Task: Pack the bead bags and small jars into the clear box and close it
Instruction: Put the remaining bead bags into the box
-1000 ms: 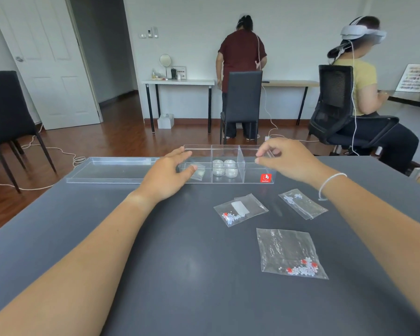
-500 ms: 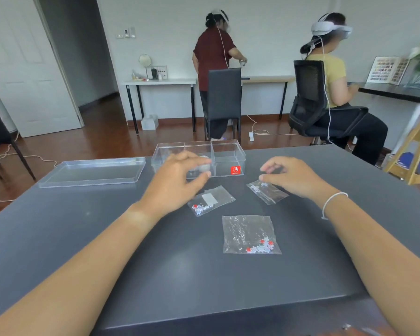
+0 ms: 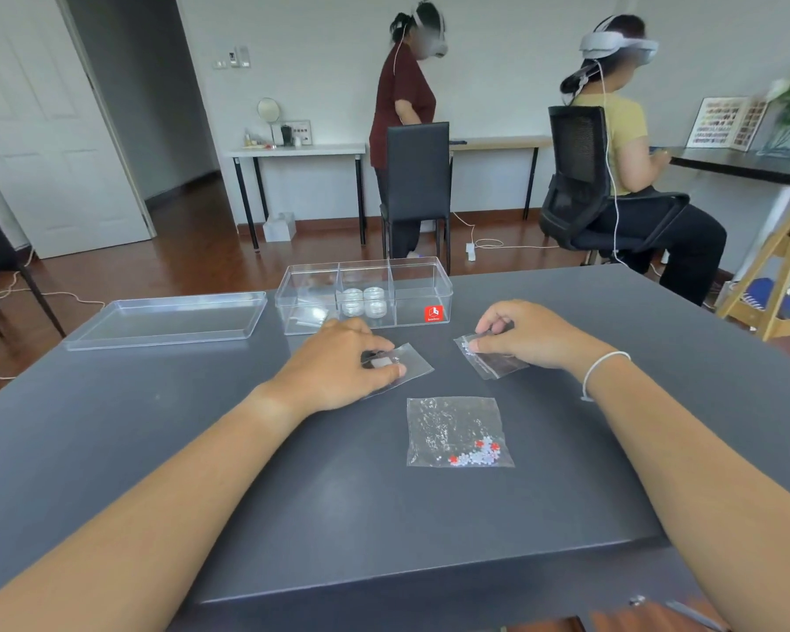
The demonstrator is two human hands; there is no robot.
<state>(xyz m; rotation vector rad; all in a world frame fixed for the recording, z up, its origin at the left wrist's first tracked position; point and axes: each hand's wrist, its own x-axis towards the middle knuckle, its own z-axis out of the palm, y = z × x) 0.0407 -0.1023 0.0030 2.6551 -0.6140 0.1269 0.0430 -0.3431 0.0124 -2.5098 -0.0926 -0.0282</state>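
Observation:
The clear box [image 3: 423, 275] stands open at the far side of the grey table, split into three compartments. Small jars [image 3: 364, 301] fill its middle compartment and a flat bag lies in the left one. My left hand [image 3: 338, 369] presses down on a small bead bag [image 3: 415, 363], fingers pinching it. My right hand [image 3: 527, 333] pinches another small bead bag [image 3: 493, 363] at its top edge. A larger bead bag [image 3: 457, 431] with red and white beads lies flat, nearer to me, untouched.
The box's clear lid [image 3: 165, 319] lies upside up to the left of the box. Two people with headsets are beyond the table, with black chairs [image 3: 416, 184], desks and a wooden stand [image 3: 780, 275] at the right.
Both hands came back from the box towards me and dropped onto the two small bead bags. The view has also shifted, so the box now sits farther off.

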